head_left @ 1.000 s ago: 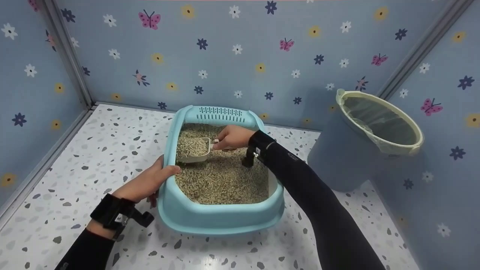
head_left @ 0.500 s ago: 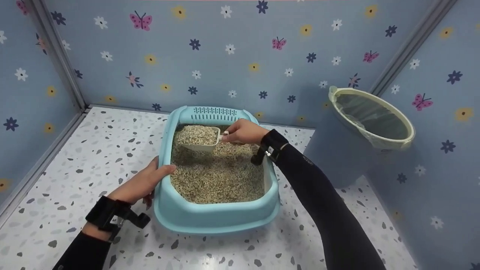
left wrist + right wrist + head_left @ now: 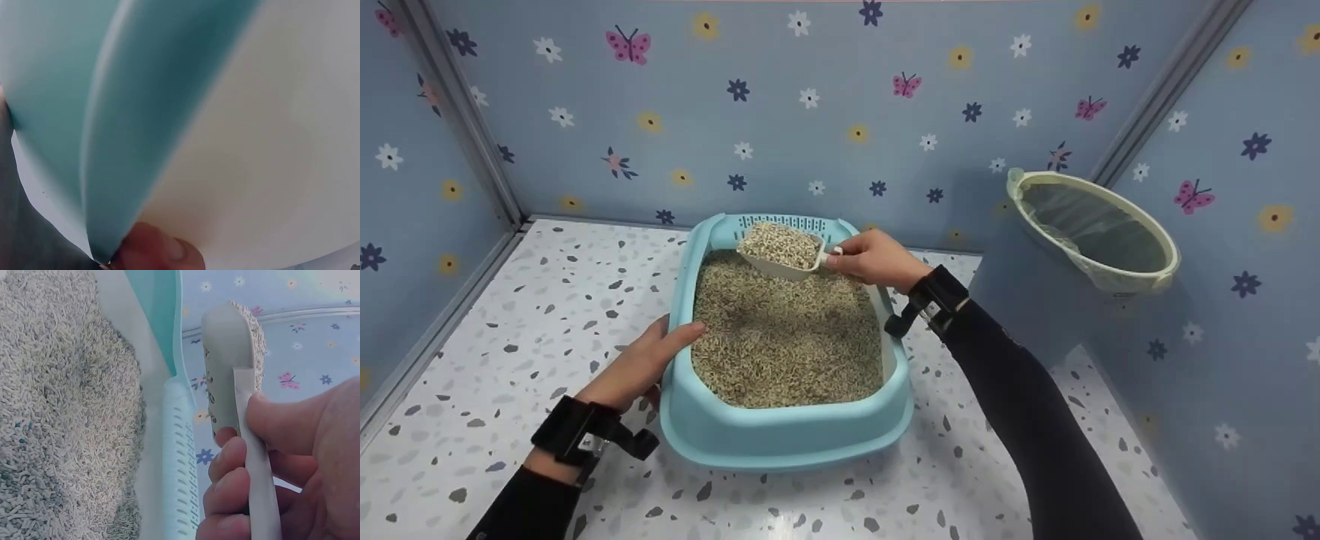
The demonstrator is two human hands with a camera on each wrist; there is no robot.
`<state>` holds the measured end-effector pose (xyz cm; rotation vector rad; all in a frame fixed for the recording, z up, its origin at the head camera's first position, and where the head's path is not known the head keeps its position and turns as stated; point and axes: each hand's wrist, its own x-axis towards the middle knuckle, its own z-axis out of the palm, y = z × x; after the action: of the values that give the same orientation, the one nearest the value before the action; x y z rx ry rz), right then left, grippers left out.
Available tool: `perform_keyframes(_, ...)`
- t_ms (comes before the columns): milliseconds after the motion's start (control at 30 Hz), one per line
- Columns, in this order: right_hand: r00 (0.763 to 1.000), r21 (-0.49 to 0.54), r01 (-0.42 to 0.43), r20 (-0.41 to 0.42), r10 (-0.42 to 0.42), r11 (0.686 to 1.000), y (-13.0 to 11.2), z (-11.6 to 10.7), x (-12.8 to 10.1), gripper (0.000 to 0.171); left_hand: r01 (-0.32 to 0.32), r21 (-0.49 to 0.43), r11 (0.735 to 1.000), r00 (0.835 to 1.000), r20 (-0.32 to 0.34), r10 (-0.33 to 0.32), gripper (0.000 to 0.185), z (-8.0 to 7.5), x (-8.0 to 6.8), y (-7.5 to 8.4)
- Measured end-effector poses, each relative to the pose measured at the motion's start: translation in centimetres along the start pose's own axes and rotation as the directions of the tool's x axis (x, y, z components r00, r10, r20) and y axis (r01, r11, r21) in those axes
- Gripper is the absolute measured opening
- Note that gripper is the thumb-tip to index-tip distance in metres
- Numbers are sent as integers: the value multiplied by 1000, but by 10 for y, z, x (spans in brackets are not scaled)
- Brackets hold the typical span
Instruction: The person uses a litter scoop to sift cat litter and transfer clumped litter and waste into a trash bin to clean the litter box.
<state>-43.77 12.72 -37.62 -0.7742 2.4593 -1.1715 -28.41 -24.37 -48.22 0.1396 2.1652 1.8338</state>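
Scoop point(image 3: 781, 250) w/ litter gripped in right hand point(image 3: 874, 259) over litter box point(image 3: 780, 435), left hand point(image 3: 641, 365) clasping box rim

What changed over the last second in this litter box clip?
The right hand lifted the scoop, heaped with litter, out of the bed and toward the far end of the litter box. The left hand kept gripping the box's left rim; the lined bin stayed put.

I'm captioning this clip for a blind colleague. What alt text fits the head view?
A right hand lifts a scoop heaped with litter above a blue litter box, whose left rim the left hand grips. A lined bin stands at right.
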Motion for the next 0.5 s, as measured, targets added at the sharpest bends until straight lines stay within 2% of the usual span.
perform_keyframes(300, 999, -41, -45, -15, 44, 998, 1, -13, -29, 28, -12, 7, 1000, 1000, -20, 12, 90, 2, 1, -4)
perform_keyframes(400, 998, -35, -55, -23, 54, 998, -1, -11, -28, 31, -10, 22, 1000, 1000, -25, 11, 90, 0, -1, -5)
perform_keyframes(500, 999, -23, -13, -35, 13, 1000, -7, -3, -18, 34, -6, 42, 999, 999, -50, 8, 89, -3, -4, -6)
